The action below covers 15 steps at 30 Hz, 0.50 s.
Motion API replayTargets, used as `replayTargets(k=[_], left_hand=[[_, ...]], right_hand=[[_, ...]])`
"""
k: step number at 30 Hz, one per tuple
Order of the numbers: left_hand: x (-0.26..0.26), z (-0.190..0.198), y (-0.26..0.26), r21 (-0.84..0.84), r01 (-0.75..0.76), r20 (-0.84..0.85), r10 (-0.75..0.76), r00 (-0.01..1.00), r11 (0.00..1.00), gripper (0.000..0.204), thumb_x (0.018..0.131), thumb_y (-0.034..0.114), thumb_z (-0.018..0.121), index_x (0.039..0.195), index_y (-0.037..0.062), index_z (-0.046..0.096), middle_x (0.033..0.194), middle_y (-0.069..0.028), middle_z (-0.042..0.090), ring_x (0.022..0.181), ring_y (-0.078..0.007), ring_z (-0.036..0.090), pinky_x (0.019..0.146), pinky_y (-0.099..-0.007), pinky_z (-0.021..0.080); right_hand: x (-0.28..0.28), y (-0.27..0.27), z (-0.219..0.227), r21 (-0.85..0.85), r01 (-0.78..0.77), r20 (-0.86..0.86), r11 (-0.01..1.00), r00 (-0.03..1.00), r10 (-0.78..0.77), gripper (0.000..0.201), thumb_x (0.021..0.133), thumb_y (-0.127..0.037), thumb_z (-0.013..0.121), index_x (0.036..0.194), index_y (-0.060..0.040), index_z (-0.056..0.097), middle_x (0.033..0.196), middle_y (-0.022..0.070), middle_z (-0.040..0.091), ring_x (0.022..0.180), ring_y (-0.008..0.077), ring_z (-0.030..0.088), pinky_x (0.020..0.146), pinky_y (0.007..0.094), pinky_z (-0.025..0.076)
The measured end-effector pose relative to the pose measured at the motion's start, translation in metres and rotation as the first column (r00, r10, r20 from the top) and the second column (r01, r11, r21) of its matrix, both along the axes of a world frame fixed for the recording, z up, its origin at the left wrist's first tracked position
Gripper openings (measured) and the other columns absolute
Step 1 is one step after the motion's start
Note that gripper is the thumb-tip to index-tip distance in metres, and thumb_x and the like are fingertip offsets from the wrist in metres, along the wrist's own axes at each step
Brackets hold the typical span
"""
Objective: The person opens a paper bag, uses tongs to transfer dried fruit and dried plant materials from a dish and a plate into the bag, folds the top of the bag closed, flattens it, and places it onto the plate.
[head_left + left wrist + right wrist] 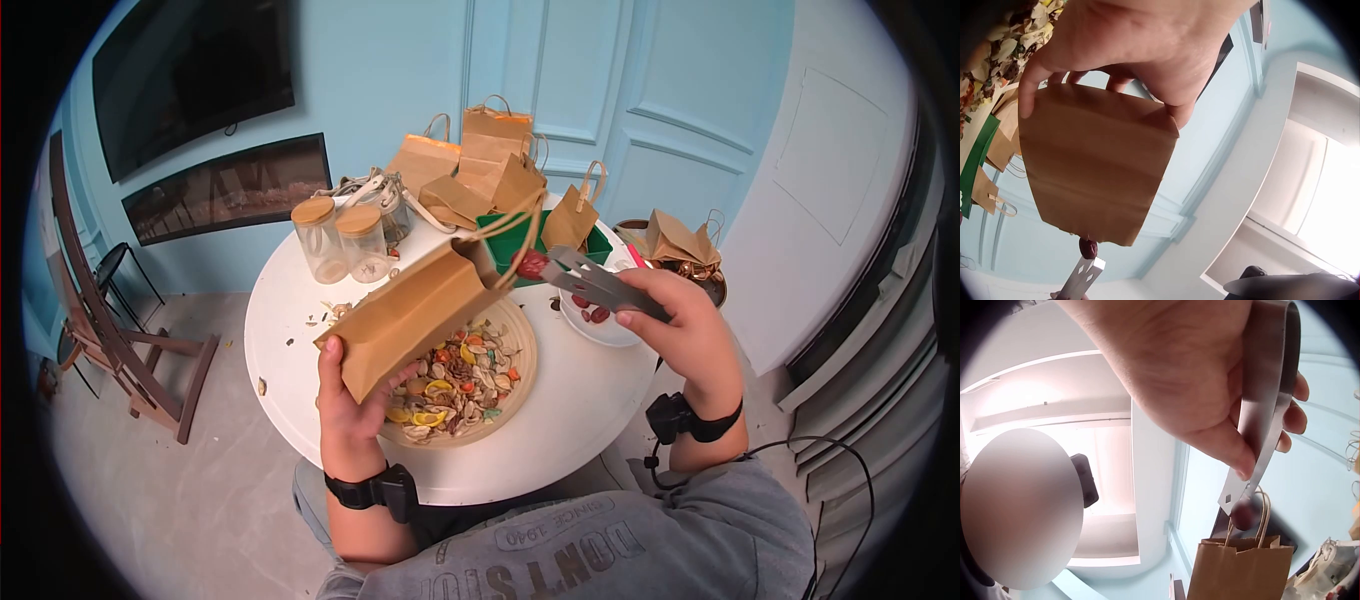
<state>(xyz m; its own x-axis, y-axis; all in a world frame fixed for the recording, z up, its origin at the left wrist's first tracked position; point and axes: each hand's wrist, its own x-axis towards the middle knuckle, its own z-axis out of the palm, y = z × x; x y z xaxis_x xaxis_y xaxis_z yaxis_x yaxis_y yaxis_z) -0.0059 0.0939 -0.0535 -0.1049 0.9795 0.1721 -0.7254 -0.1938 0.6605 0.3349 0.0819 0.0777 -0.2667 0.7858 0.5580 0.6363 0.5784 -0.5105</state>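
My left hand (pixel 352 405) grips a brown paper bag (pixel 410 315) by its base, thumb on one side and fingers on the other. The bag lies tilted above the table, its open mouth and twisted handles facing right. My right hand (pixel 690 318) holds metal tongs (pixel 605 287) between thumb and fingers. A dark red dried date (pixel 1088 248) is pinched at their tips, right at the bag's mouth. Beneath the bag is a round wooden tray (pixel 528 375) of mixed dried petals, lemon slices and orange pieces. The bag's inside is mostly hidden.
On the round white table (pixel 285 350) stand two wood-lidded jars (pixel 318 240) at the back left. Several paper bags (pixel 495 150) and a green bin (pixel 510 240) are at the back. A white plate (pixel 625 333) with red pieces sits below the tongs.
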Motion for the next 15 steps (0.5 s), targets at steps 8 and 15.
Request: replayTargets(k=[8,15], left_hand=[[0.002,0.004,-0.003,0.015,0.060,0.003,-0.060,0.998,0.998,0.065,0.093,0.056,0.053,0.137,0.0085,0.046,0.130,-0.0162,0.057,0.114,-0.0361,0.059,0.086,-0.0526,0.053],[-0.001,0.009,-0.001,-0.030,-0.006,0.062,0.008,0.998,1.000,0.069,0.094,0.062,0.047,0.137,0.0077,0.046,0.129,-0.0171,0.057,0.110,-0.0355,0.061,0.084,-0.0510,0.055]], right_hand=[[-0.023,0.006,0.003,-0.008,-0.014,0.112,1.000,0.994,0.015,0.042,0.084,-0.018,0.074,0.121,-0.0049,0.062,0.099,0.0092,0.067,0.079,0.0193,0.061,0.071,0.0310,0.050],[-0.009,0.014,-0.008,0.063,0.079,-0.043,0.995,0.996,-0.077,0.044,0.083,-0.018,0.075,0.123,-0.0054,0.061,0.103,0.0088,0.066,0.080,0.0171,0.060,0.071,0.0293,0.050]])
